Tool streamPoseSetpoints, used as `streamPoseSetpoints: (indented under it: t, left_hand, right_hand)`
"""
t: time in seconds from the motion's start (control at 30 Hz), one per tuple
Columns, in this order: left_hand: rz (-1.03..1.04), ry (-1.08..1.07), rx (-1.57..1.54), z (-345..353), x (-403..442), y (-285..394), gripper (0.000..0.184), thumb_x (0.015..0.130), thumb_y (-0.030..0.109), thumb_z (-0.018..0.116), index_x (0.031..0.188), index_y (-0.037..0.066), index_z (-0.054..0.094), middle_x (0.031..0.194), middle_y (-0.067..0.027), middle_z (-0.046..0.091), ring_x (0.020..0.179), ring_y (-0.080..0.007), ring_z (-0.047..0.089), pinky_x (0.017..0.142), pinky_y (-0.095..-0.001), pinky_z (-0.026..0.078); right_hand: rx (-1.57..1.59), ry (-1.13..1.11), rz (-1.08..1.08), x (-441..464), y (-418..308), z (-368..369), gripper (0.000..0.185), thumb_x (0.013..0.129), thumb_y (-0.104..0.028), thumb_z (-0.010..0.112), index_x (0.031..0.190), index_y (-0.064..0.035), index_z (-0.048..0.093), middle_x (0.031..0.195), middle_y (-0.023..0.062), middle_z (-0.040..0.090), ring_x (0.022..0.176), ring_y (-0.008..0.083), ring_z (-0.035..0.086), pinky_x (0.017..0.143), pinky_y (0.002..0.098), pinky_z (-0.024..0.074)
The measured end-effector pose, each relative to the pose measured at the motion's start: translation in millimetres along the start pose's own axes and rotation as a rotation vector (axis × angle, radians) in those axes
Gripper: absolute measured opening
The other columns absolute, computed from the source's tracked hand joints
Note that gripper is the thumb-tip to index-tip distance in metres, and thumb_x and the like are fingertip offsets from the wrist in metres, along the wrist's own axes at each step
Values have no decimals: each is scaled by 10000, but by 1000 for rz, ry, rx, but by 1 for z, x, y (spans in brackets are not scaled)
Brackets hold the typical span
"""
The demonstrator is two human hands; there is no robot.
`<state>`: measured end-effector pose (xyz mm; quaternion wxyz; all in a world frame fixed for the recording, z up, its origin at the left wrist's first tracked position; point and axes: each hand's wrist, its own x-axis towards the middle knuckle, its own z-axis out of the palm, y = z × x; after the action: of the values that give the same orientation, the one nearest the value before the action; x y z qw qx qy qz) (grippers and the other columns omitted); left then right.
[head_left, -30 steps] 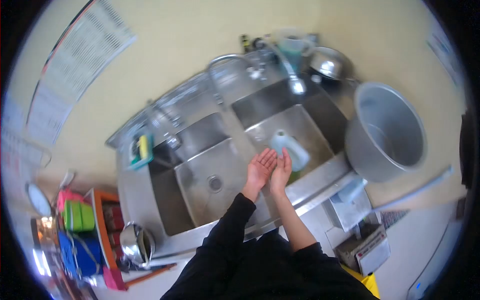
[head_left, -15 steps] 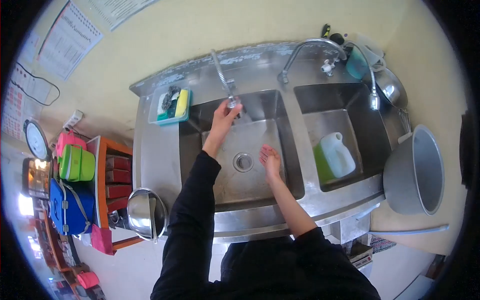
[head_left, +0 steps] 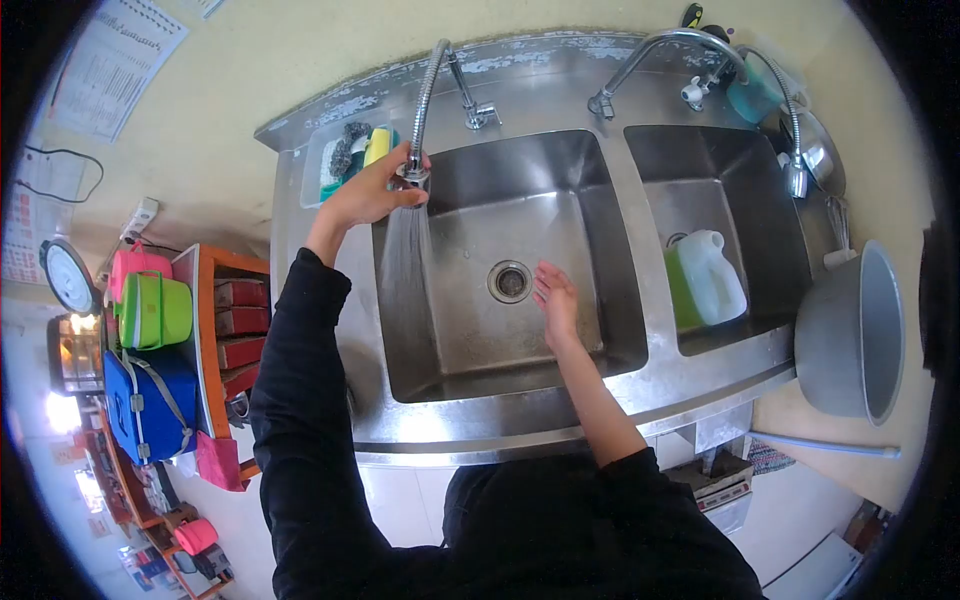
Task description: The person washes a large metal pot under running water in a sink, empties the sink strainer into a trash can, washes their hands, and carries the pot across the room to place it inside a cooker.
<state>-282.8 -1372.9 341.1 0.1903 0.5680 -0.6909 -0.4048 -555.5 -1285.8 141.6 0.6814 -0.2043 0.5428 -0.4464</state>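
Observation:
My left hand (head_left: pixel 368 196) grips the spray head of a flexible metal faucet (head_left: pixel 424 108) over the left edge of the left sink basin (head_left: pixel 470 372). A spray of water (head_left: pixel 404 255) falls from the head into that basin. Over the same basin, right of its drain (head_left: pixel 510 282), my right hand (head_left: pixel 558 303) is held palm up with fingers stretched and nothing in it. Just behind my left hand, a plastic container (head_left: pixel 325 165) holds a yellow sponge (head_left: pixel 378 146) and a dark scouring pad (head_left: pixel 350 146).
In the right basin (head_left: pixel 780 260) stands a whitish jug (head_left: pixel 712 280) beside green liquid or a green container. A second faucet (head_left: pixel 655 42) arches behind it. A large grey pot (head_left: pixel 850 335) sits at the right. Left of the sink, an orange shelf (head_left: pixel 205 330) carries a green box (head_left: pixel 155 310) and a blue cooler (head_left: pixel 150 405).
My left hand has pulled the spray head leftward, bending the faucet hose, and water now visibly sprays. My right hand stays near the drain. The camera view has shifted.

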Motion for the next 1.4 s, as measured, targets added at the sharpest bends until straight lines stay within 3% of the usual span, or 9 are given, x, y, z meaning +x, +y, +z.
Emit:
streamPoseSetpoints:
  t: [0.2,0.3,0.63,0.73,0.83,1.13,1.27,1.4]
  left_hand:
    - [92,421,655,14,9,-30,472,716,134,733,1133,110,514,1041,-72,580,955,-315,537,790,-381,431]
    - [186,542,685,27,33,-55,484,688,145,736,1126,117,532,1041,-61,585,950,-319,516,780,-398,428]
    - [157,919,383,96,104,-68,432,682,136,744,1081,146,577,1016,-43,622,834,-288,586,717,-393,462]
    - [138,924,246,106,120,-64,390,679,148,757,1033,150,592,953,-48,643,811,-283,614,707,-388,463]
    - [-13,863,144,113,128,-54,383,660,144,779,998,143,598,896,-66,662,798,-273,641,713,-368,467]
    - [26,915,-258,137,145,-26,392,629,65,808,966,103,612,911,-32,697,834,-162,669,759,-301,484]
    - [133,931,-487,150,166,-21,420,593,66,835,952,85,618,882,-33,692,831,-162,662,764,-288,488]
    - [165,781,-675,155,175,-9,423,633,-88,782,966,2,537,904,-81,619,825,-143,609,749,-266,524]
  right_hand:
    - [9,2,-58,4,3,-6,345,949,-302,481,1207,-87,563,1176,71,580,1082,165,527,893,314,406]
    - [3,17,-89,4,3,-11,334,951,-307,487,1189,-90,575,1157,64,585,1069,161,531,880,309,412]
    - [38,96,-134,-6,-11,-43,277,947,-234,488,1145,-64,581,1039,30,591,961,117,544,834,259,433]
    - [94,104,-126,-12,-18,-52,294,953,-226,478,1166,-40,559,1051,47,584,963,131,546,846,281,444]
    - [129,123,-144,-19,-24,-56,312,962,-219,461,1190,-19,536,1068,67,573,970,153,547,870,299,447]
    - [194,129,-164,-31,-28,-63,333,972,-203,435,1214,14,508,1070,91,570,991,182,550,892,314,450]
    - [215,122,-191,-37,-30,-71,333,966,-207,449,1211,10,510,1070,91,572,1000,183,552,904,314,445]
    - [243,148,-195,-40,-37,-85,331,954,-216,480,1194,9,520,1068,88,572,990,178,555,895,317,449]
